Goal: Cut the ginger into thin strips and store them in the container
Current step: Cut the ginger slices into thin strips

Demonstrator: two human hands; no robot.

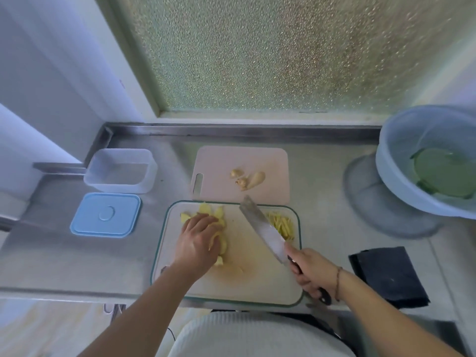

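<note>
2 boards, 1 knife [265, 231], 1 container [121, 170], 1 lid [106, 215]

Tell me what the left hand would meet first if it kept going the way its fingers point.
The left hand points away from the person, and its fingers already rest on the ginger slices. Straight on, it would push those first, probably toward the pink cutting board beyond.
</note>
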